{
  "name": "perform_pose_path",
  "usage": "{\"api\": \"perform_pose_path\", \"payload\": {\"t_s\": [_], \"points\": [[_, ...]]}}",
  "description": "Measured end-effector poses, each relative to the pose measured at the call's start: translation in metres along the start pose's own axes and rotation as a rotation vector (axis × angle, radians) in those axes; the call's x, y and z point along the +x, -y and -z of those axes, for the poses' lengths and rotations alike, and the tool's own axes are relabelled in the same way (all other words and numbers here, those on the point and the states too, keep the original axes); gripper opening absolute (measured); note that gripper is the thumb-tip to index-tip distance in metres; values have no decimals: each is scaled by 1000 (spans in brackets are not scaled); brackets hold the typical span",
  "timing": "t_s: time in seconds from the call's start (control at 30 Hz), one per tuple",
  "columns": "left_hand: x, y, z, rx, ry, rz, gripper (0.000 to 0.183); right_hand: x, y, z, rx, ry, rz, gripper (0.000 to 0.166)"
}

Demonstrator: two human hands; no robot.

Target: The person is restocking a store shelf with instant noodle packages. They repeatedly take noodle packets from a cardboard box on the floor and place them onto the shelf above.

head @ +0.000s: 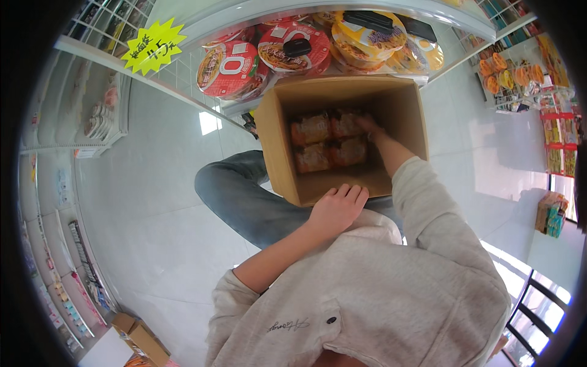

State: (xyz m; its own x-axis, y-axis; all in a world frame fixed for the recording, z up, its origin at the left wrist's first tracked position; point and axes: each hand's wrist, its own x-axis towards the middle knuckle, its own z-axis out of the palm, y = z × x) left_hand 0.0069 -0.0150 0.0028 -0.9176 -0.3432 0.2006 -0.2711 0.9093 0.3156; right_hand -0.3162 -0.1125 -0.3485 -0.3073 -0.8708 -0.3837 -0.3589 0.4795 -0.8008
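Observation:
An open cardboard box [269, 137] rests against the person's legs, its mouth facing up. Several plastic-wrapped food packs [312, 157] with orange and clear wrapping lie in rows at its bottom. My left hand [339, 207] is curled over the near rim of the box, fingers on the cardboard edge. My right hand [367, 124] reaches deep inside, at the right side of the far right pack [345, 123]; its fingers are in shadow, so whether they grip the pack is not plain.
Beyond the box, a shelf holds red instant noodle bowls [293, 46] and yellow ones [367, 39]. A yellow star-shaped price tag [153, 47] hangs at its left. Shop racks [105, 124] stand on both sides. Another cardboard box [146, 339] sits at lower left.

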Motion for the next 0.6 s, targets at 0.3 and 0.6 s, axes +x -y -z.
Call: {"api": "perform_pose_path", "payload": {"t_s": [0.3, 0.6], "points": [[1, -3, 2, 34, 15, 4, 37, -29, 58, -3, -12, -39, -272, 56], [-10, -8, 3, 20, 7, 8, 35, -74, 166, -2, -788, 48, 77, 31]]}}
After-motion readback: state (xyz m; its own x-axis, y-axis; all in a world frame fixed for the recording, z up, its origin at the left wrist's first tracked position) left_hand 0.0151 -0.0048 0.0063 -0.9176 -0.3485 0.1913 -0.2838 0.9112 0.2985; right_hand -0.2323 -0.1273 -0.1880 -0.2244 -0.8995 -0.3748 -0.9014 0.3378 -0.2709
